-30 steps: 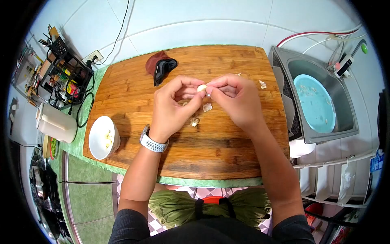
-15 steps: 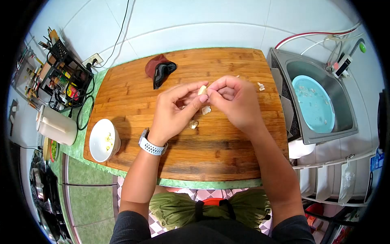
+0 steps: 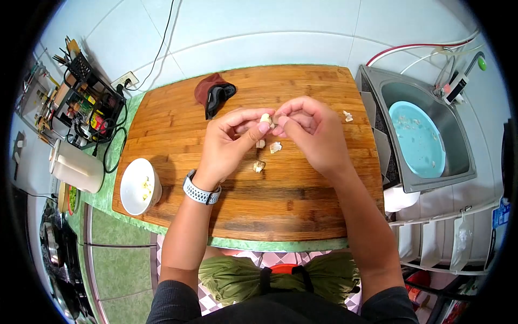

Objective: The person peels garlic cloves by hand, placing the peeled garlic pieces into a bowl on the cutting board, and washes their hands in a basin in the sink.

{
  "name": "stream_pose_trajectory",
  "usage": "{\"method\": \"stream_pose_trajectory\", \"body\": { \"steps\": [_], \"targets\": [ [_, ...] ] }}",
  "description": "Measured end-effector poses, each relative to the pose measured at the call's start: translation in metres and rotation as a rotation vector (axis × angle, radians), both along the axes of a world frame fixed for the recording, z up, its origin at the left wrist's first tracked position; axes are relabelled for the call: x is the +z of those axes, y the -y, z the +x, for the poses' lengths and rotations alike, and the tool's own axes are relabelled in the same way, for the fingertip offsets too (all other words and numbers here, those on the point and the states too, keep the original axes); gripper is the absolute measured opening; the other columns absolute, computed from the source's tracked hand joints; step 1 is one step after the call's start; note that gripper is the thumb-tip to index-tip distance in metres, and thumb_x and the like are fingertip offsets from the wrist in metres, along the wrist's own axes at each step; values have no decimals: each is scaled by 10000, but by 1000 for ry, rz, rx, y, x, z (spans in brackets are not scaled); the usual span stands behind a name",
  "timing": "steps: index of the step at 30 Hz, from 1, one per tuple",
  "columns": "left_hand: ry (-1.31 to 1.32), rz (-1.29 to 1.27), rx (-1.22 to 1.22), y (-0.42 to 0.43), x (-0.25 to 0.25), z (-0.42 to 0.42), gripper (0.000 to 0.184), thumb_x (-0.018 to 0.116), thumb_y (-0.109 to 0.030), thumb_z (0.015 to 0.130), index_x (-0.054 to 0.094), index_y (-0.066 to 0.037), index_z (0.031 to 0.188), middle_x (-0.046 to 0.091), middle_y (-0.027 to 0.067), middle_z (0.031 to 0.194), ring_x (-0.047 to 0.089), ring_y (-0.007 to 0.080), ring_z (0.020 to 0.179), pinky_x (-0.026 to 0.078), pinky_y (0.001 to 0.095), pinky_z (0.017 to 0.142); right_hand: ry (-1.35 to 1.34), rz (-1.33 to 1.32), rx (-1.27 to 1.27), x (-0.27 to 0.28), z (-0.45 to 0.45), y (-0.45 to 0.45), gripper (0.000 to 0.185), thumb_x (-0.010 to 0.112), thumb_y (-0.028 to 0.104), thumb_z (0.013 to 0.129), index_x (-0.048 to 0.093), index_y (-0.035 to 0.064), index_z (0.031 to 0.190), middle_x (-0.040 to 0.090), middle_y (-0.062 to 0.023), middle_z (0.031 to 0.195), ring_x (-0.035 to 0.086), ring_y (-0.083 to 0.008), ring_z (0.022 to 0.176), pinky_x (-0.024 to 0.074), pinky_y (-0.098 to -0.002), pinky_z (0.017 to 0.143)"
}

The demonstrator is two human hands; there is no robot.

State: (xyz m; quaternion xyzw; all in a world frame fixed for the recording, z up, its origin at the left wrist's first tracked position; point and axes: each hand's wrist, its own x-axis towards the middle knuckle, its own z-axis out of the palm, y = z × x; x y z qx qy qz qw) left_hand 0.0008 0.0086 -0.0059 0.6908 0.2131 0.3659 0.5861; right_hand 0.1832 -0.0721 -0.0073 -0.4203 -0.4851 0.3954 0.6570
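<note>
My left hand (image 3: 229, 141) pinches a pale garlic clove (image 3: 266, 118) between thumb and index finger. Close against it on the right, my right hand (image 3: 313, 132) is closed in a pinch, with a small pale bit of garlic skin (image 3: 272, 126) at its fingertips. Below the hands, a piece of garlic skin (image 3: 275, 147) lies on the wooden board (image 3: 302, 200), with a brownish garlic piece (image 3: 259, 166) nearer to me. Another pale piece (image 3: 260, 144) is partly covered by my left hand.
A white bowl (image 3: 132, 186) with pale yellowish pieces stands at the board's left. A dark red and black cloth item (image 3: 216, 96) lies at the back. More skin (image 3: 348, 116) rests at right. A blue basin (image 3: 418, 140) sits in the sink (image 3: 461, 162).
The right fingertips have drawn slightly away from the clove, and a pale bit shows between the hands. The clove is tilted a little differently in my left hand.
</note>
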Motion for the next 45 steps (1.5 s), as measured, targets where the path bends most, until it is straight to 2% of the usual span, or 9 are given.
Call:
{"method": "stream_pose_trajectory", "body": {
  "steps": [3,7,12,19,28,31,36,42,45],
  "targets": [
    [-17,75,54,5,4,3,293,710,-70,988,683,36,1259,758,86,1083,717,130,967,577,262,860,72,20,-10,-1,-2,0,143,693,26,959,677,-38,1086,754,-77,892,709,-85,833,535,-208,678],
    [-28,83,55,4,2,3,277,730,-46,967,696,38,1228,749,85,1097,714,123,980,577,252,849,69,21,-25,0,-1,1,148,712,26,947,720,-34,1082,764,-83,895,705,-74,811,539,-207,665],
    [4,135,106,7,1,5,237,755,-28,941,725,33,1169,722,76,1117,709,112,959,580,240,825,184,44,-132,2,-2,3,81,728,24,925,765,-23,980,767,-64,840,693,-54,750,534,-199,628],
    [26,140,105,7,-1,6,239,758,-31,940,725,31,1168,724,72,1111,707,106,952,577,234,819,278,53,-195,-1,-2,3,80,734,22,906,768,-23,963,763,-59,790,700,-51,733,537,-202,617],
    [22,80,110,8,1,6,232,743,-4,945,705,44,1169,757,77,1044,716,102,910,585,236,807,216,75,-167,1,-3,3,68,739,36,901,761,-21,931,771,-83,814,729,-80,764,562,-216,652],
    [47,99,121,9,-1,7,225,747,9,937,701,49,1154,751,80,1047,718,104,916,589,235,813,252,72,-195,1,-4,4,62,744,25,889,758,-21,929,770,-95,832,736,-98,756,567,-224,650],
    [6,236,162,8,-5,8,214,756,31,920,704,43,1127,744,78,1051,715,107,939,591,237,826,474,272,-351,-3,-3,0,70,776,26,832,711,17,857,711,-99,796,728,-165,696,571,-264,624],
    [17,153,113,9,-6,8,231,752,21,929,693,37,1152,738,76,1086,706,102,925,588,242,827,626,356,-422,-3,-2,1,134,789,37,809,658,35,834,665,-104,766,683,-206,674,553,-300,607],
    [-10,100,63,8,-4,5,232,734,-13,956,676,35,1175,735,81,1108,704,105,942,586,256,844,535,313,-401,-5,-3,-1,116,783,37,819,680,35,871,680,-86,772,696,-173,686,554,-288,610]
  ]
}}
